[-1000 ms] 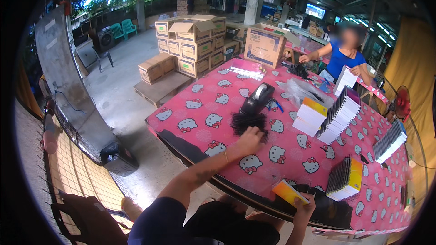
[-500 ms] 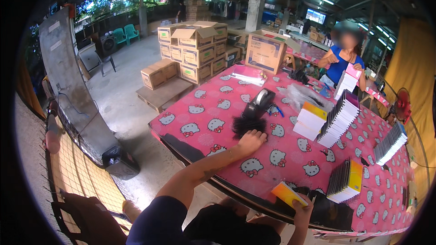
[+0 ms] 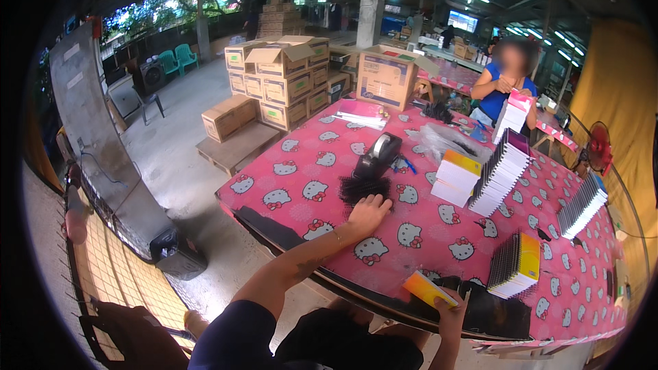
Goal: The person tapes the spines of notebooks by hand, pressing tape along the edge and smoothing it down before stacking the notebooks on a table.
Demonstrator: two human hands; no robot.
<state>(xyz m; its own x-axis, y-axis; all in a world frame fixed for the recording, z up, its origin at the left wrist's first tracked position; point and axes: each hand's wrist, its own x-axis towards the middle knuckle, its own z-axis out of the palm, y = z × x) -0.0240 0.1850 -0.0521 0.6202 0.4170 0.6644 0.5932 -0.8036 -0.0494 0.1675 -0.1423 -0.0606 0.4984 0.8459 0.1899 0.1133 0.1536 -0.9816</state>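
My left hand (image 3: 370, 212) reaches across the pink table and rests at the near edge of a heap of black spiral binding coils (image 3: 360, 189). Its fingers lie stretched over the coils; the fingertips are partly hidden. At the table's front edge my right hand (image 3: 450, 303) grips a notebook with a yellow-orange cover (image 3: 426, 289), held tilted. To the right of it stands a stack of coil-bound notebooks (image 3: 513, 267) with yellow covers. Just behind the heap of coils is a black tape dispenser (image 3: 377, 156).
Farther back are a white stack with a yellow top (image 3: 455, 179), a leaning row of bound notebooks (image 3: 499, 173) and a clear plastic bag (image 3: 445, 141). A co-worker (image 3: 504, 89) in blue holds pink-topped pads across the table. Cartons (image 3: 284, 92) are piled left of a large open box (image 3: 387, 81).
The whole view has shifted slightly, moving the scene left. My left hand stays at the coils, and my right hand still holds the notebook. The co-worker's hands have moved closer together over the pads.
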